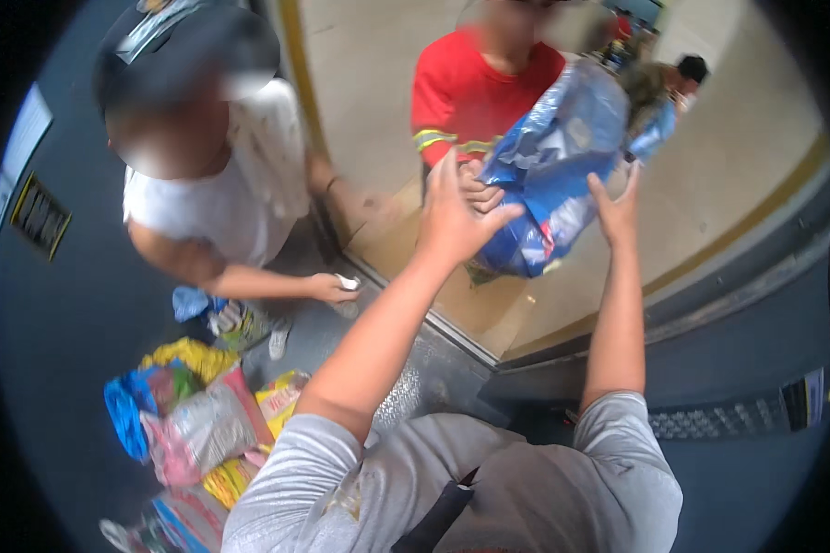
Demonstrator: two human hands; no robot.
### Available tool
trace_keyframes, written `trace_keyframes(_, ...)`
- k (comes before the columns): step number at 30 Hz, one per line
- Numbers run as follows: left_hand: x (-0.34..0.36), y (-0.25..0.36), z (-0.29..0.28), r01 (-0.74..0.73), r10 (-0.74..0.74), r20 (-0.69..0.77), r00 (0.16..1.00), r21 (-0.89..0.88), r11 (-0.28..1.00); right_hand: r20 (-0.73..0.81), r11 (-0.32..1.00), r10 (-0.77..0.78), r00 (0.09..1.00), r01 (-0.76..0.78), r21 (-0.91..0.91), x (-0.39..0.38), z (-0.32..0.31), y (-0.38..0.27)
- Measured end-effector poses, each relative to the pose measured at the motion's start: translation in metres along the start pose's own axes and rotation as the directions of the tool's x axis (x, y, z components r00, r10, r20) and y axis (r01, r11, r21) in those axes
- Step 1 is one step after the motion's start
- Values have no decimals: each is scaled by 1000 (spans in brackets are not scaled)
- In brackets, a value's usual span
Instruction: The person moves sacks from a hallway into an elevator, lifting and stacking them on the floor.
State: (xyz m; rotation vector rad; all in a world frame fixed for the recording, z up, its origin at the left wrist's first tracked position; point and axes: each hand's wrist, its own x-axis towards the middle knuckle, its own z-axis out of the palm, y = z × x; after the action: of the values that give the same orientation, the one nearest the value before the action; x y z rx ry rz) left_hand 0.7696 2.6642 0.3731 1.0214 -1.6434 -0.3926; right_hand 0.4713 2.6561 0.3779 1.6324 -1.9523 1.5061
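Note:
A filled blue plastic bag (572,152) is held up in front of me at the doorway by a person in a red shirt (489,92). That person's hand (480,187) grips its left side. Both my arms stretch out toward it. My left hand (456,217) is open at the bag's lower left, thumb apart from the fingers, close to the other person's hand. On the bag's right side my right hand (620,205) is open too, thumb and fingers spread. Whether either palm touches the bag is hard to tell.
At left stands a person in a white top (249,175), a small white item (348,283) in one hand. Several filled plastic bags (203,424) lie on the floor at lower left. A metal door sill (466,336) crosses ahead; a button panel (724,422) is at right.

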Motion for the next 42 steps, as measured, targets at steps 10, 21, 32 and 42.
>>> trace_keyframes(10,13,-10,-86,-13,-133,-418,898,-328,945,19,947,-182,983,180,-266,-64,37,-136)
trace_keyframes(21,-137,-135,-287,470,-837,-264,480,-728,499,766,566,-168,621,-575,591,-324,129,-362)
trace_keyframes(32,-258,-169,-492,549,-581,-764,280,-369,750,909,735,-414,55,-568,369,-493,153,-512)
trace_keyframes(42,-480,-259,-648,956,-773,-604,193,-62,286,659,793,-593,-463,-191,579,-724,214,-584)
